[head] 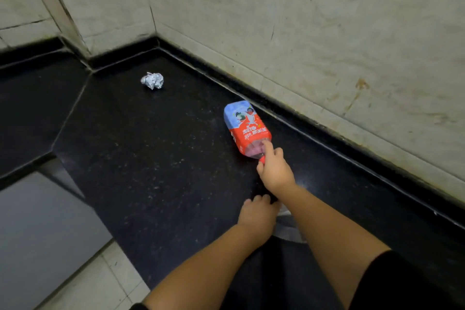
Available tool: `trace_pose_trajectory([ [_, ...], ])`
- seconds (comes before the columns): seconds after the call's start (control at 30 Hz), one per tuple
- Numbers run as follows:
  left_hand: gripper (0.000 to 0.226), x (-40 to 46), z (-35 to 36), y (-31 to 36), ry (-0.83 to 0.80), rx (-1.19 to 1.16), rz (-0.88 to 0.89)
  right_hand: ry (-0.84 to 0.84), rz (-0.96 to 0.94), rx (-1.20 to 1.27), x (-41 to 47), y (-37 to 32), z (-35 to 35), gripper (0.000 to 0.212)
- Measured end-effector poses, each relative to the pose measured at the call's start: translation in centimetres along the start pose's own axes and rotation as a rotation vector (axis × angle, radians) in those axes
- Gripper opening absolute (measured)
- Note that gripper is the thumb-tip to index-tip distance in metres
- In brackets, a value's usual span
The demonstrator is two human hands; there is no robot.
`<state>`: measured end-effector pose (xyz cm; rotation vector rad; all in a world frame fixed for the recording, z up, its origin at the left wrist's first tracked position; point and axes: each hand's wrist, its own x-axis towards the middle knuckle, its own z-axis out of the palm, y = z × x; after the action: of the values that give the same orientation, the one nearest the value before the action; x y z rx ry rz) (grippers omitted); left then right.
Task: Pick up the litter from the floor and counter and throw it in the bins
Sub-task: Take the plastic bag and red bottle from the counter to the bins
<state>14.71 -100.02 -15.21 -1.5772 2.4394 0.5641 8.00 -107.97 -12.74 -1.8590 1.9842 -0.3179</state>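
Observation:
A plastic bottle (245, 126) with a red and blue label lies on its side on the black counter (151, 148), close to the tiled wall. My right hand (275, 171) is closed around its red-capped neck, thumb on the bottle's shoulder. My left hand (258, 214) rests on the counter below it, fingers curled down, and seems to hold something grey and crumpled that is mostly hidden under my right forearm. Further back, near the corner, sits a crumpled ball of silver foil (152, 80), apart from both hands.
Beige tiled walls (327, 33) rise behind and to the right of the counter, meeting in a corner. The counter's front edge runs diagonally at the lower left, with a grey panel (37, 234) and pale floor tiles (100, 284) below it.

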Motion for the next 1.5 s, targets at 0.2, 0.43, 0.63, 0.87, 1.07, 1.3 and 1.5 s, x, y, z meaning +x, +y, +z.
trace_pose_trajectory([
  [0.2,0.024,-5.0,-3.1,-6.6,0.175,-0.177,-0.259,0.186,-0.098,0.063,-1.0,-2.6,-5.3,0.038],
  [0.43,0.021,-6.8,-10.8,-18.1,0.419,-0.343,-0.594,0.350,-0.293,-0.080,1.6,-10.5,-9.2,0.031],
  [0.63,0.033,-2.3,-14.1,-28.8,0.500,-0.477,-0.658,0.267,-0.263,0.010,8.2,-16.6,-5.7,0.029],
  [0.87,0.053,8.6,-18.1,-42.5,0.479,-0.443,-0.553,0.074,-0.087,0.274,19.3,-23.1,1.1,0.023],
  [1.07,0.060,17.3,-19.8,-48.5,0.338,-0.116,-0.297,0.062,0.086,0.439,23.1,-24.3,5.9,0.024],
  [1.3,0.048,20.4,-19.0,-50.4,0.169,-0.054,-0.197,0.074,0.179,0.473,24.8,-24.7,6.8,0.023],
  [1.5,0.077,21.7,-20.8,-51.5,0.327,-0.130,-0.186,0.090,0.180,0.485,24.6,-25.5,6.8,0.023],
])
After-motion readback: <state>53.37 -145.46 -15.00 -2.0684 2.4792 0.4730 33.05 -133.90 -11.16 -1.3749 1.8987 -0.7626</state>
